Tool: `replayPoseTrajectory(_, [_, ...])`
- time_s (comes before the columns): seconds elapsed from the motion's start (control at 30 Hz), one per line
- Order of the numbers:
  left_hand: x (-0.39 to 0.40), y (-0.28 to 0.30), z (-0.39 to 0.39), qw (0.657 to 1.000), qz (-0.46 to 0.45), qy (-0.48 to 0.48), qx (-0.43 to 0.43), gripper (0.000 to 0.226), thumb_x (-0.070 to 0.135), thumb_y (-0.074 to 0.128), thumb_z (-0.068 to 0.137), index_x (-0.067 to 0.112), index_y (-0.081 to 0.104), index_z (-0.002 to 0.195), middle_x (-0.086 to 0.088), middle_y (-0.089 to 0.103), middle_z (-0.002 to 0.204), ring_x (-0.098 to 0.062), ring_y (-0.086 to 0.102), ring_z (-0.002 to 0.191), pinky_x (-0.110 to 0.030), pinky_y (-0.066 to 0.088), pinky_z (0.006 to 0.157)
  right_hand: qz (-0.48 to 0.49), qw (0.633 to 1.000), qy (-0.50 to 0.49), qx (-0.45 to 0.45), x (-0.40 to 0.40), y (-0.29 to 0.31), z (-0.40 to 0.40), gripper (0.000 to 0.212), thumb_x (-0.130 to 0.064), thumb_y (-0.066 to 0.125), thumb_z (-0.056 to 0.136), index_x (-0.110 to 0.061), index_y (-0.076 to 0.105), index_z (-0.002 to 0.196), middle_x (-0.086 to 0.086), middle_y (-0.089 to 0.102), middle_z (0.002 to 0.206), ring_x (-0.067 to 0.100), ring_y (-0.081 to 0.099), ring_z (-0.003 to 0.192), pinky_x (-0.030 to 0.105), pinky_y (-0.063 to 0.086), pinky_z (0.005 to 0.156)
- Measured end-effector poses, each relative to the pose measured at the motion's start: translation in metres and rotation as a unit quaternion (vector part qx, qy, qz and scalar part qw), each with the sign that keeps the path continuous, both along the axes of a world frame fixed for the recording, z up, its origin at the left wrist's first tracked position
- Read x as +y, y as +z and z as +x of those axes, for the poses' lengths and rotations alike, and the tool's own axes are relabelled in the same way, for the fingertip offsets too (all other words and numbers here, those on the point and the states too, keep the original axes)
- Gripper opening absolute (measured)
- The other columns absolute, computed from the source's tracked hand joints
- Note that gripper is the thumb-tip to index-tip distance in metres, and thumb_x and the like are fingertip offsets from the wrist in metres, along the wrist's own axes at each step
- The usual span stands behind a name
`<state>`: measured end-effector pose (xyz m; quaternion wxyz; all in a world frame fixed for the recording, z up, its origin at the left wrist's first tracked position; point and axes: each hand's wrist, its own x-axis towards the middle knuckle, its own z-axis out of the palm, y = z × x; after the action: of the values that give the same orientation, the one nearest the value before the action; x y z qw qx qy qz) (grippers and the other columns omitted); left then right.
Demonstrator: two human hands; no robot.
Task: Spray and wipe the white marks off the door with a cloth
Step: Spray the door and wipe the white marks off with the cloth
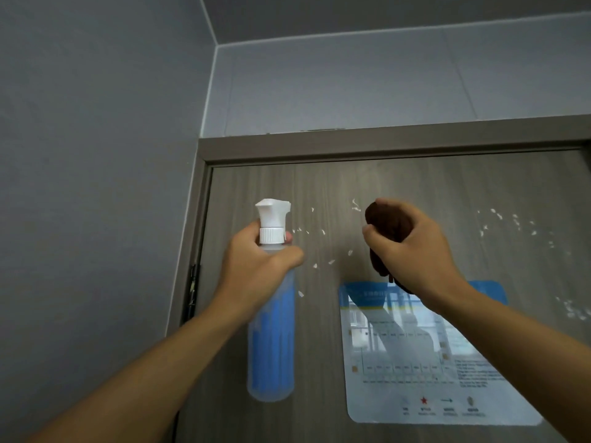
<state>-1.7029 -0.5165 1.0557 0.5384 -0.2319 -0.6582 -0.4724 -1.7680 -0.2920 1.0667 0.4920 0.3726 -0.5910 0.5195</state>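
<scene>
Up high: left hand (260, 262) grips spray bottle (271, 330), right hand (415, 251) bunches cloth (388, 222); poster (431, 362) below marks (319, 251).

Two hands (259, 263), one spray bottle (271, 330), one cloth (388, 225), one door (415, 187), one poster (415, 362).
</scene>
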Motion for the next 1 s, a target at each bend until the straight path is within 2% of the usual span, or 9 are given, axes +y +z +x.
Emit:
replayPoseTrajectory(0.17, [-0.002, 0.003, 0.004, 1.000, 0.004, -0.005, 0.019, 0.034, 0.017, 0.078, 0.065, 0.006, 0.072, 0.097, -0.003, 0.063, 0.074, -0.015, 0.058, 0.067, -0.030, 0.048, 0.059, 0.015, 0.995, -0.093, 0.020, -0.002, 0.013, -0.011, 0.055, -0.031, 0.079, 0.088, -0.029, 0.056, 0.138, -0.008, 0.064, 0.116, 0.013, 0.062, 0.103, 0.016, 0.049, 0.078])
replayPoseTrajectory(0.33, [-0.013, 0.015, 0.006, 1.000, 0.021, 0.002, 0.017, 0.036, 0.019, 0.076, 0.061, 0.001, 0.070, 0.092, -0.020, 0.069, 0.084, -0.020, 0.060, 0.069, -0.038, 0.049, 0.063, 0.076, 0.978, -0.195, 0.003, -0.007, 0.056, -0.022, 0.064, -0.030, 0.084, 0.084, -0.021, 0.041, 0.131, 0.001, 0.055, 0.109, 0.022, 0.062, 0.092, 0.037, 0.058, 0.077])
replayPoseTrajectory(0.4, [-0.021, 0.019, 0.007, 0.999, 0.027, 0.011, 0.023, 0.035, 0.019, 0.076, 0.061, 0.001, 0.071, 0.091, -0.021, 0.070, 0.092, -0.019, 0.063, 0.071, -0.037, 0.051, 0.064, 0.123, 0.952, -0.271, 0.066, -0.016, 0.078, -0.026, 0.051, -0.025, 0.082, 0.086, -0.019, 0.048, 0.124, 0.002, 0.058, 0.105, 0.023, 0.061, 0.090, 0.036, 0.053, 0.073])
replayPoseTrajectory(0.47, [-0.027, 0.021, 0.006, 0.999, 0.036, 0.016, 0.030, 0.034, 0.017, 0.079, 0.063, 0.000, 0.071, 0.091, -0.022, 0.070, 0.093, -0.020, 0.064, 0.072, -0.036, 0.053, 0.063, 0.168, 0.910, -0.350, 0.141, -0.028, 0.098, -0.029, 0.045, -0.019, 0.079, 0.086, -0.018, 0.058, 0.126, 0.009, 0.063, 0.115, 0.033, 0.063, 0.100, 0.043, 0.054, 0.080])
replayPoseTrajectory(0.57, [-0.036, 0.020, 0.000, 0.998, 0.051, 0.022, 0.031, 0.024, 0.003, 0.081, 0.075, -0.005, 0.069, 0.095, -0.025, 0.069, 0.094, -0.022, 0.064, 0.073, -0.036, 0.052, 0.064, 0.225, 0.848, -0.444, 0.182, -0.047, 0.122, -0.033, 0.058, -0.016, 0.075, 0.088, -0.022, 0.057, 0.143, 0.016, 0.051, 0.145, 0.041, 0.052, 0.125, 0.051, 0.049, 0.099])
replayPoseTrajectory(0.63, [-0.041, 0.019, -0.004, 0.998, 0.053, 0.023, 0.032, 0.022, 0.000, 0.079, 0.077, -0.007, 0.068, 0.095, -0.027, 0.067, 0.091, -0.024, 0.064, 0.073, -0.038, 0.053, 0.064, 0.261, 0.819, -0.478, 0.183, -0.061, 0.133, -0.043, 0.058, -0.018, 0.071, 0.091, -0.025, 0.054, 0.146, 0.015, 0.045, 0.150, 0.041, 0.046, 0.131, 0.050, 0.044, 0.103])
replayPoseTrajectory(0.77, [-0.044, 0.017, -0.009, 0.998, 0.045, 0.028, 0.045, 0.025, 0.007, 0.083, 0.072, -0.002, 0.069, 0.091, -0.012, 0.065, 0.075, -0.022, 0.063, 0.070, -0.034, 0.053, 0.061, 0.310, 0.826, -0.452, 0.134, -0.075, 0.134, -0.067, 0.060, -0.045, 0.067, 0.095, -0.030, 0.047, 0.149, 0.012, 0.045, 0.149, 0.040, 0.045, 0.131, 0.052, 0.041, 0.107])
replayPoseTrajectory(0.87, [-0.045, 0.017, -0.014, 0.997, 0.043, 0.045, 0.046, 0.019, 0.001, 0.081, 0.075, -0.002, 0.069, 0.090, -0.013, 0.064, 0.074, -0.020, 0.063, 0.069, -0.033, 0.053, 0.061, 0.325, 0.813, -0.457, 0.157, -0.070, 0.121, -0.080, 0.076, -0.071, 0.050, 0.093, -0.030, 0.033, 0.155, 0.013, 0.035, 0.155, 0.041, 0.039, 0.136, 0.055, 0.039, 0.109])
replayPoseTrajectory(1.0, [-0.047, 0.016, -0.020, 0.997, 0.036, 0.056, 0.042, 0.017, 0.000, 0.079, 0.077, -0.002, 0.069, 0.091, -0.014, 0.065, 0.077, -0.019, 0.064, 0.071, -0.032, 0.054, 0.062, 0.370, 0.783, -0.456, 0.205, -0.059, 0.103, -0.081, 0.083, -0.080, 0.026, 0.092, -0.032, 0.025, 0.159, 0.014, 0.032, 0.156, 0.038, 0.039, 0.135, 0.054, 0.041, 0.109])
